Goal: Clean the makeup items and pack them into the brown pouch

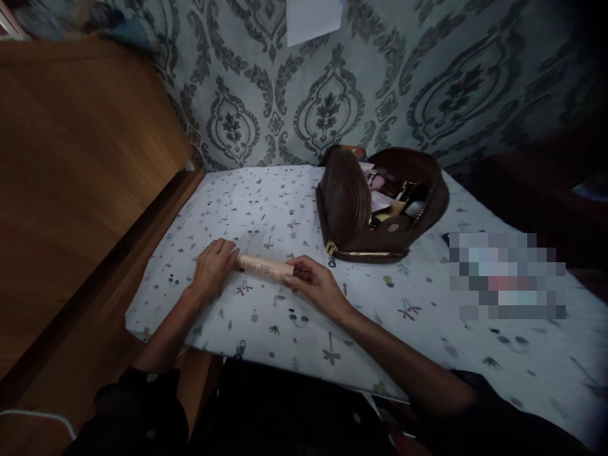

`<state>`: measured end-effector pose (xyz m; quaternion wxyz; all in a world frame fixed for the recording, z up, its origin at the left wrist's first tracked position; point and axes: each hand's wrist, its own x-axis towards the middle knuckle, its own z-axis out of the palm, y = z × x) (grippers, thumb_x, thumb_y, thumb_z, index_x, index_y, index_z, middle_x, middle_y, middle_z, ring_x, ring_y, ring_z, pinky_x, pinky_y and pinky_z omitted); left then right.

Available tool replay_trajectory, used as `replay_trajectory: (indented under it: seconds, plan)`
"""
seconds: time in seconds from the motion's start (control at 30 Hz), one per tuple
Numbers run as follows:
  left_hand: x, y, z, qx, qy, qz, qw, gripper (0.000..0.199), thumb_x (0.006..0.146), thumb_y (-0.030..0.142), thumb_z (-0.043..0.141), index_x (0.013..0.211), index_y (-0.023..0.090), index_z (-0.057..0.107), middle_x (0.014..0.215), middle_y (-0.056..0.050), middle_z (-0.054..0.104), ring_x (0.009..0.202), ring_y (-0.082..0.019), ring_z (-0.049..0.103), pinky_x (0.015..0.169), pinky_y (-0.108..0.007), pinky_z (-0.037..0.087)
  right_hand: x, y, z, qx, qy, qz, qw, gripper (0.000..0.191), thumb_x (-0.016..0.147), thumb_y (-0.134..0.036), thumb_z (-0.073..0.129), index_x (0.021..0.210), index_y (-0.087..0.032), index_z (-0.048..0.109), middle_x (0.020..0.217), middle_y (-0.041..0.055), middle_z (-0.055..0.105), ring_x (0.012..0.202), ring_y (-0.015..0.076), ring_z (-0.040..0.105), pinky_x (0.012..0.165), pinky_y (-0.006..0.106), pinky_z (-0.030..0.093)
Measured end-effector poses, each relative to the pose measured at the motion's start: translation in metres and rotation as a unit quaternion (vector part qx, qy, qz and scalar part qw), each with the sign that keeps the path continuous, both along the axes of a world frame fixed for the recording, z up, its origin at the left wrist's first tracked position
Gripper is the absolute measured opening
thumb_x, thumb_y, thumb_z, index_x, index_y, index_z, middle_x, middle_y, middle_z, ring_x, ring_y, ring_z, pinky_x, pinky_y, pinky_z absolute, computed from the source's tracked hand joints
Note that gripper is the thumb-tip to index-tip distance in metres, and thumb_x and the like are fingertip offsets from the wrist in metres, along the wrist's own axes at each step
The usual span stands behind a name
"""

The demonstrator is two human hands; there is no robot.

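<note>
A slim beige cosmetic tube [265, 267] with small dark print lies level between my hands, just over the patterned tabletop. My left hand [215, 265] is closed round its darker left end, and the fingers cover most of that end. At the other end, my right hand [317, 285] grips the pale tip between thumb and fingers. Beyond my right hand, a brown makeup bag [368, 244] with a gold zip stands unzipped. Several cosmetics [396, 201] show inside it, mostly too jumbled to tell apart.
The white cover [266, 196] with small printed motifs spreads over the table. A wooden panel [85, 183] rises along the left side. Patterned wallpaper [327, 107] backs the table, with a white paper [313, 19] on it. A blurred-out object [506, 275] lies at the right.
</note>
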<state>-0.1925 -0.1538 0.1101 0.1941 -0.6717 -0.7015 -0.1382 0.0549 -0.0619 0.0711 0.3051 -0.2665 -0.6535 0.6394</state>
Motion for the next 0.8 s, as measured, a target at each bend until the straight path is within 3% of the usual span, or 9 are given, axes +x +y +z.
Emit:
replay_trajectory:
  seconds: [0.2, 0.3, 0.37, 0.5, 0.63, 0.8]
  plan:
    - [0.000, -0.015, 0.007, -0.019, -0.037, 0.045, 0.998, 0.027, 0.102, 0.034, 0.038, 0.094, 0.022, 0.060, 0.086, -0.005, 0.065, 0.082, -0.022, 0.062, 0.069, -0.031, 0.044, -0.002, 0.004, -0.005, -0.001, 0.011, -0.028, 1.000, 0.035, 0.071, -0.035, 0.076, 0.101, -0.021, 0.064, 0.093, 0.0031, 0.070, 0.079, 0.0165, 0.069, 0.073, 0.031, 0.058]
    - [0.006, -0.020, 0.015, 0.000, -0.013, 0.095, 0.995, 0.027, 0.102, 0.034, 0.039, 0.092, 0.022, 0.061, 0.083, -0.005, 0.065, 0.079, -0.023, 0.062, 0.065, -0.032, 0.041, -0.003, 0.005, -0.009, -0.014, 0.016, -0.028, 0.999, 0.038, 0.069, -0.036, 0.078, 0.101, -0.021, 0.064, 0.091, 0.0035, 0.072, 0.082, 0.0177, 0.069, 0.078, 0.033, 0.058]
    - [0.017, -0.020, 0.021, 0.025, 0.014, 0.095, 0.995, 0.026, 0.102, 0.033, 0.040, 0.090, 0.021, 0.061, 0.081, -0.006, 0.065, 0.078, -0.024, 0.062, 0.065, -0.033, 0.041, -0.004, 0.005, -0.010, -0.015, 0.020, -0.023, 0.999, 0.037, 0.068, -0.036, 0.078, 0.100, -0.020, 0.065, 0.088, 0.0033, 0.072, 0.081, 0.0179, 0.069, 0.080, 0.034, 0.058]
    - [0.056, -0.011, 0.027, 0.052, 0.040, 0.003, 0.998, 0.024, 0.102, 0.031, 0.041, 0.091, 0.021, 0.060, 0.082, -0.006, 0.066, 0.077, -0.023, 0.061, 0.069, -0.035, 0.042, -0.006, 0.002, -0.011, -0.005, 0.029, -0.025, 0.999, 0.036, 0.067, -0.029, 0.077, 0.100, -0.020, 0.065, 0.084, 0.0021, 0.071, 0.078, 0.0175, 0.068, 0.078, 0.034, 0.058]
    - [0.095, 0.005, 0.018, 0.031, 0.041, -0.109, 0.993, 0.022, 0.103, 0.030, 0.040, 0.094, 0.021, 0.058, 0.089, -0.007, 0.069, 0.083, -0.024, 0.062, 0.073, -0.038, 0.044, -0.005, 0.000, -0.009, 0.016, 0.017, -0.028, 0.999, 0.035, 0.064, -0.025, 0.076, 0.097, -0.019, 0.065, 0.087, 0.0022, 0.070, 0.080, 0.0180, 0.067, 0.081, 0.034, 0.056]
    - [0.108, 0.012, 0.002, 0.005, 0.044, -0.122, 0.992, 0.023, 0.102, 0.034, 0.041, 0.095, 0.021, 0.059, 0.088, -0.005, 0.070, 0.083, -0.024, 0.063, 0.076, -0.039, 0.046, -0.002, -0.001, -0.005, 0.057, -0.022, -0.023, 0.998, 0.021, 0.069, -0.028, 0.071, 0.085, -0.018, 0.063, 0.079, 0.0001, 0.067, 0.074, 0.0170, 0.064, 0.070, 0.030, 0.054]
